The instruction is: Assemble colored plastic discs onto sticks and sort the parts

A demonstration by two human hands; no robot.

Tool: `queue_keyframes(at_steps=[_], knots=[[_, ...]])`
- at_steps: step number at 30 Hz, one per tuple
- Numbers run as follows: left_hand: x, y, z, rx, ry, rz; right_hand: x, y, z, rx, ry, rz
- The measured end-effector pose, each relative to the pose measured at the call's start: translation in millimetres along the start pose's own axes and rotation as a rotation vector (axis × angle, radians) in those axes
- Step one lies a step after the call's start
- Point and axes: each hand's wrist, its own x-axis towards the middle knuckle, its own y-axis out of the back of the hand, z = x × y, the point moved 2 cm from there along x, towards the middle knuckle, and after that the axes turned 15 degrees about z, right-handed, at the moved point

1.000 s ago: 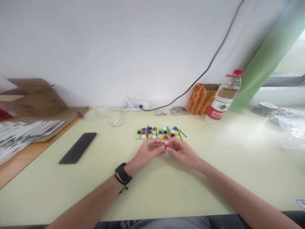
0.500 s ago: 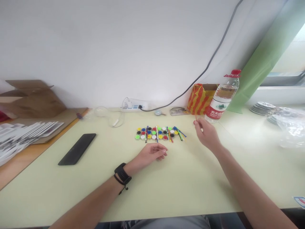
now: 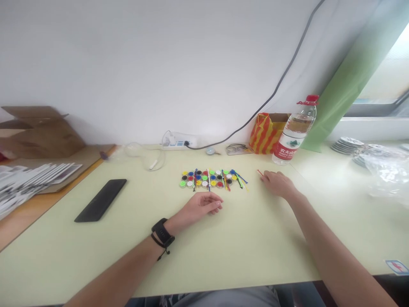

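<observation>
Several small round pieces (image 3: 205,178) in yellow, blue, black, red, white and green sit in rows on the table. Thin coloured strips (image 3: 209,180) lie across and between them, with a few fanned out at the right end (image 3: 240,179). My left hand (image 3: 206,203) rests just in front of the rows, fingers loosely curled and apart, holding nothing. To the right of the rows, my right hand (image 3: 277,183) is low at the tabletop, its fingertips pinching a thin red strip (image 3: 260,172) whose end sticks out to the left.
A black phone-like slab (image 3: 101,200) lies at left, near stacked white cards (image 3: 35,183) and a cardboard box (image 3: 41,130). Behind are a power strip (image 3: 179,141), a striped bag (image 3: 266,133) and a water bottle (image 3: 292,134). Stacked discs (image 3: 347,146) and clear plastic (image 3: 388,175) stand right.
My right hand has lowered toward the tabletop and turned palm down, the red strip now pointing left. My left hand stays in place. The whole view has shifted slightly.
</observation>
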Motion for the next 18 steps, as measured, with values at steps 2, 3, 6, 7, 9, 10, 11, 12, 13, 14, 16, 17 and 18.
queue_keyframes(at_steps=[2, 3, 6, 7, 9, 10, 11, 12, 13, 14, 16, 17, 18], knots=[[-0.1, 0.1, 0.7, 0.002, -0.001, 0.000, -0.8, 3.8, 3.6, -0.002, -0.030, 0.002], [-0.3, 0.1, 1.4, 0.002, -0.001, 0.000, -0.7, 5.8, 4.8, -0.004, -0.049, 0.020], [-0.8, -0.3, 3.6, 0.003, 0.001, 0.003, -0.1, 11.9, 0.1, 0.040, -0.067, 0.177], [-1.0, -0.5, 4.1, 0.004, 0.004, 0.004, -0.6, 13.6, -5.0, 0.092, -0.041, 0.237], [-1.0, -0.7, 4.5, 0.000, 0.010, 0.008, -4.0, 15.3, -20.5, 0.251, 0.067, 0.287], [-0.9, -0.8, 4.5, -0.004, 0.012, 0.009, -7.2, 15.4, -30.1, 0.341, 0.132, 0.272], [-0.7, -0.9, 4.4, -0.008, 0.012, 0.010, -11.3, 15.4, -40.3, 0.424, 0.205, 0.240], [-0.6, -0.9, 4.2, -0.010, 0.009, 0.011, -16.1, 15.6, -50.4, 0.492, 0.273, 0.221], [-0.4, -1.0, 4.1, -0.011, 0.006, 0.013, -21.2, 16.1, -60.0, 0.536, 0.338, 0.213], [-0.3, -1.0, 3.9, -0.011, 0.002, 0.015, -26.4, 16.5, -69.0, 0.564, 0.404, 0.208], [-0.1, -1.1, 3.5, -0.011, -0.001, 0.015, -35.5, 16.9, -83.4, 0.592, 0.505, 0.199], [-0.1, -1.1, 3.2, -0.011, -0.001, 0.013, -38.9, 16.8, -88.5, 0.587, 0.533, 0.198], [0.0, -1.1, 2.9, -0.012, 0.001, 0.012, -41.3, 16.5, -92.4, 0.573, 0.550, 0.197]])
